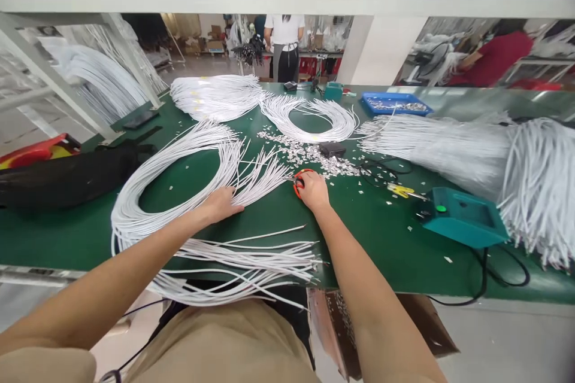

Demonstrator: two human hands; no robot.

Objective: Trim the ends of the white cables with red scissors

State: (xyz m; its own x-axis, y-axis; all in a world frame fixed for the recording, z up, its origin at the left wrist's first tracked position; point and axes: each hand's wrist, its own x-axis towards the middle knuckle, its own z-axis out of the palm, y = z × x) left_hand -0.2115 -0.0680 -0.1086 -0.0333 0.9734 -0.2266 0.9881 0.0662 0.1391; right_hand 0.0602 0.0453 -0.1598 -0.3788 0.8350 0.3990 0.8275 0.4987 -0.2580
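Observation:
A large bundle of white cables (130, 203) lies curled on the green table, its cut ends fanning out toward the middle. My left hand (221, 203) is closed around part of this bundle, thumb along the near side; some fingers are hidden behind the cables. In my right hand (314, 190) are small cutters with red-orange handles (297, 187), held at the tips of the fanned cable ends. Closer to my body, more loose cable ends (269, 260) of the same white kind spread to the right.
Small silvery pieces (296, 152) are scattered past my right hand, around a black block (332, 149). A teal device (465, 215) with a cord stands right, before a big cable heap (449, 146). Behind are a blue tray (396, 103) and an overhead shelf (287, 5). Two people work beyond.

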